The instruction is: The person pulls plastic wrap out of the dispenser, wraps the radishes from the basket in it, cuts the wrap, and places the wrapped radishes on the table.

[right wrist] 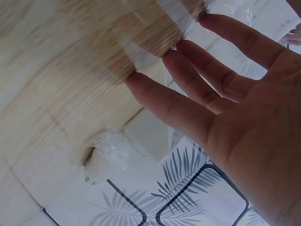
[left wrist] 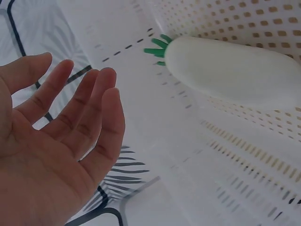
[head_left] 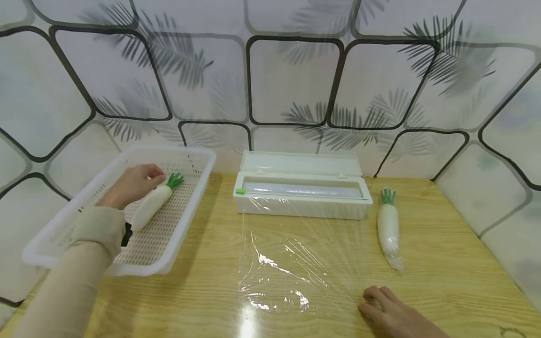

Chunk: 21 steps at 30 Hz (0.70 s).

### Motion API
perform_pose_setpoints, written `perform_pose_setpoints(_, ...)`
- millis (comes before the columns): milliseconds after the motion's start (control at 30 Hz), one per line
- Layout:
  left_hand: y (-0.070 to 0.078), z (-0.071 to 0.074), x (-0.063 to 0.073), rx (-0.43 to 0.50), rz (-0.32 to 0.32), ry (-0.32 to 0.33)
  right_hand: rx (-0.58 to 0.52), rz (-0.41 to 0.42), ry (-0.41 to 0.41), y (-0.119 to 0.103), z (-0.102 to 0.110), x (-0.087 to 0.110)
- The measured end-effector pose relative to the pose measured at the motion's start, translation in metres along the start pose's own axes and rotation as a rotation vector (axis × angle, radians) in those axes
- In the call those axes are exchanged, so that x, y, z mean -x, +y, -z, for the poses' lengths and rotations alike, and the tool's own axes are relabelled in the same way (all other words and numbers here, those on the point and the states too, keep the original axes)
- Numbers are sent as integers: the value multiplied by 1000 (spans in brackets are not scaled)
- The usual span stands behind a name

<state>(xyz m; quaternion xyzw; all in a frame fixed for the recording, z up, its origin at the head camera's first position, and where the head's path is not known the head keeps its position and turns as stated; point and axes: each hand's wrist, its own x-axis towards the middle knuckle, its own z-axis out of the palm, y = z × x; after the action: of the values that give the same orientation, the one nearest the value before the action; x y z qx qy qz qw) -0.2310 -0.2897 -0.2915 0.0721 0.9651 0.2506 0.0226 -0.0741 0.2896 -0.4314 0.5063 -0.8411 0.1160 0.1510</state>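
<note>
A white radish point(head_left: 153, 205) with green leaf stubs lies in a white perforated basket point(head_left: 186, 220) on the left. Over the basket hovers my left hand point(head_left: 134, 184), beside the radish and apart from it; its fingers are loosely bent and hold nothing in the left wrist view. Clear plastic wrap point(head_left: 287, 267) stretches across the table from a white wrap dispenser point(head_left: 300, 206) whose lid stands raised. My right hand point(head_left: 390, 312) is at the wrap's near right corner, and in the right wrist view its extended fingertips point(right wrist: 136, 80) touch the film against the tabletop.
To the right of the dispenser lies another radish point(head_left: 388, 225), wrapped in clear film. A green slider point(head_left: 240, 191) sits at the dispenser's left end. Patterned walls point(head_left: 291, 84) close off the back and sides of the wooden table point(head_left: 203, 300).
</note>
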Motion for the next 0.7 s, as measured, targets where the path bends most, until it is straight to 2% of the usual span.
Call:
perform_pose_setpoints(100,-4,-2,-2,-6,7,-15,11,0,-4,-1,-1,0)
perform_pose_setpoints(333,-14,-5,-6,-26,78,-60,27,-10,-4,-2,-2,0)
perform_pose_setpoints(700,-30,-12,-8,-23,182,-181,10,-38,-15,-4,3,-4)
